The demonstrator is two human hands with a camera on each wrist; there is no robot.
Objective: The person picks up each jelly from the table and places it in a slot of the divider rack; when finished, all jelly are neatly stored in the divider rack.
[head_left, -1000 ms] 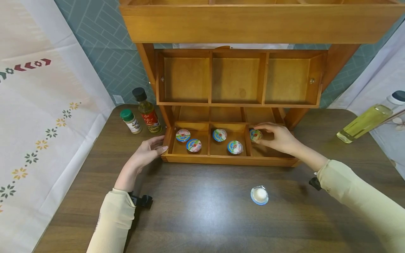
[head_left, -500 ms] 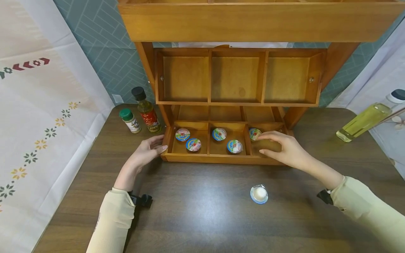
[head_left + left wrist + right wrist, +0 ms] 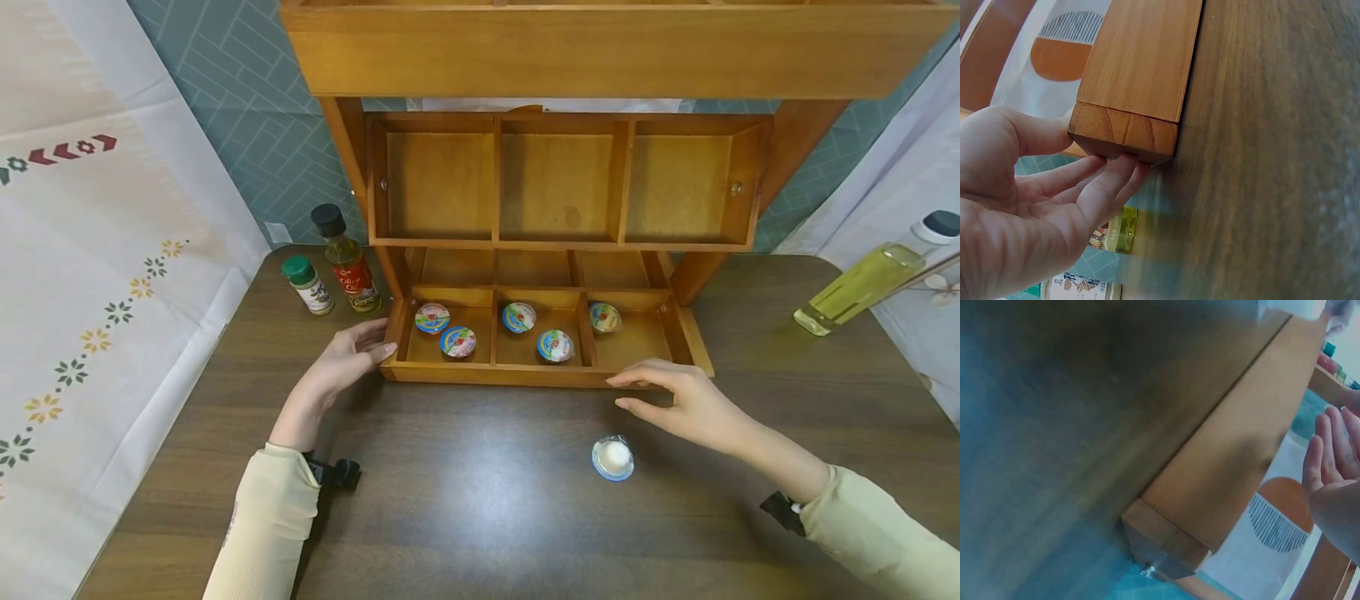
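My left hand (image 3: 341,364) holds the front left corner of the wooden shelf's bottom tray (image 3: 465,375), thumb and fingers on different faces of it in the left wrist view. My right hand (image 3: 693,406) holds nothing; its thumb and fingers are apart, just before the tray's front edge. Small sealed cups with printed lids sit in the tray: two, including a pink-lidded cup (image 3: 432,317), in the left compartment, two, including a blue-edged cup (image 3: 555,346), in the middle, and one greenish-yellow-lidded cup (image 3: 604,317) in the right. Another cup (image 3: 613,458), whitish, lies on the table below my right hand.
An olive oil bottle (image 3: 351,271) and a green-capped seasoning jar (image 3: 308,286) stand left of the shelf. A tall oil bottle (image 3: 873,279) is at the right. The shelf's middle tier (image 3: 558,246) overhangs the back of the bottom tray.
My right hand has let go of the cup in the right compartment and drawn back toward the front, out of the tray. The left hand stays at the corner.
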